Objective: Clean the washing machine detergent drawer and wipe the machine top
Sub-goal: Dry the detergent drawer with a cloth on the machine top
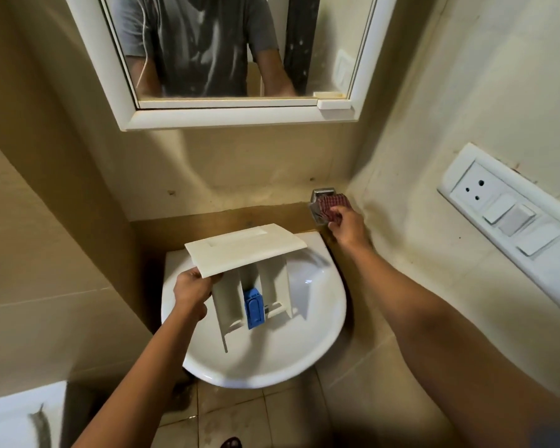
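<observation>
I hold the white detergent drawer (246, 248) over the white basin (317, 305), front panel up and its body pointing down into the bowl. A blue insert (253, 307) sits in its middle compartment. My left hand (191, 294) grips the left edge of the front panel. My right hand (345, 226) is at the back right corner, fingers closed on a red checked cloth (335, 206) pressed against the chrome tap (320, 202).
A white-framed mirror (240, 118) hangs above the basin and reflects a person in a grey shirt. A socket and switch panel (511, 218) sits on the right wall. A white surface (17, 418) shows at the bottom left. Tiled floor lies below the basin.
</observation>
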The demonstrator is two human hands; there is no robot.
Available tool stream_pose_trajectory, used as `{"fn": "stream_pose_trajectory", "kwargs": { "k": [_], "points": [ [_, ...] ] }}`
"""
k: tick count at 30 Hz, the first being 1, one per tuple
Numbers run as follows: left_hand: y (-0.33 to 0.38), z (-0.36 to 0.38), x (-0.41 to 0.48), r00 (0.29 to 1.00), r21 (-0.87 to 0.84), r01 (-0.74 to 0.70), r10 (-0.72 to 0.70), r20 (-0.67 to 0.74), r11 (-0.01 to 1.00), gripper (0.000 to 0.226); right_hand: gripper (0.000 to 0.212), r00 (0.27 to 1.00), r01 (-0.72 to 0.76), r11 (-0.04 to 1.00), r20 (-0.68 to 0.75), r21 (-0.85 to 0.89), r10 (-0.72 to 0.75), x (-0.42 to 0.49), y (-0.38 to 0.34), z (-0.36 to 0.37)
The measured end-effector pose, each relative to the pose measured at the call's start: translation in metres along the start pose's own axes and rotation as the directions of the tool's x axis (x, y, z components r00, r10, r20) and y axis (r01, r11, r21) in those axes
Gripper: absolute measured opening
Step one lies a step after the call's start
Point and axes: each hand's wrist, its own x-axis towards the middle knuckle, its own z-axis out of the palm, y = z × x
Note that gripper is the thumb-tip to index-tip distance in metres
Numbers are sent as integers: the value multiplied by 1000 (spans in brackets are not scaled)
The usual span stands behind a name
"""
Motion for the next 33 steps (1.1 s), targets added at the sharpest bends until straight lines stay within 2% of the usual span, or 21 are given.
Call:
{"fn": "stream_pose_trajectory", "kwargs": {
  "k": [2, 5, 8, 12, 15, 18, 20, 23, 25, 26, 27, 28, 30, 33],
  "points": [
    [1, 0, 2, 1000, -9, 6, -6, 8, 1000, 20, 42, 998, 43, 988, 53, -148, -35, 7, 4, -1],
    [1, 3, 2, 1000, -17, 16, -16, 18, 1000, 21, 38, 990, 104, 954, 119, -280, -73, 16, 7, -2],
    [2, 4, 4, 999, -13, 22, -22, 28, 1000, 19, 32, 990, 99, 942, 126, -321, -61, 21, 9, 0],
    [2, -3, 6, 998, -32, 59, -58, 33, 998, 14, 22, 998, -55, 986, 29, -156, 60, 30, 6, 3],
    [0, -10, 4, 996, -70, 87, -85, 33, 994, 9, 18, 975, -169, 985, -143, 22, 170, 37, -1, -1],
    [-2, -17, -2, 995, -112, 101, -99, 27, 989, 12, 21, 934, -159, 970, -289, 185, 208, 34, -12, -14],
    [-4, -23, -9, 994, -135, 108, -106, 20, 985, 12, 24, 913, -129, 974, -361, 187, 190, 28, -19, -20],
    [-10, -37, -25, 993, -180, 111, -114, -7, 977, 11, 36, 905, -97, 943, -366, 320, 217, 17, -24, -23],
    [-15, -48, -38, 993, -216, 114, -120, -18, 970, 8, 29, 911, -72, 858, -317, 508, 264, 3, -37, -23],
    [-18, -55, -47, 992, -238, 115, -126, -30, 964, 8, 20, 921, -41, 766, -272, 642, 277, -5, -46, -19],
    [-21, -63, -55, 991, -261, 113, -129, -44, 959, 9, 13, 935, -26, 629, -204, 777, 291, -16, -56, -17],
    [-25, -71, -66, 989, -293, 111, -134, -62, 950, 9, 15, 945, -42, 485, -123, 874, 302, -26, -65, -12],
    [-33, -88, -86, 985, -342, 99, -140, -98, 935, 10, 21, 954, -154, 247, 78, 957, 291, -47, -81, -4],
    [-54, -125, -121, 968, -387, 75, -161, -194, 919, 9, 20, 909, -387, 57, 370, 920, 191, -86, -105, 20]
  ]
}}
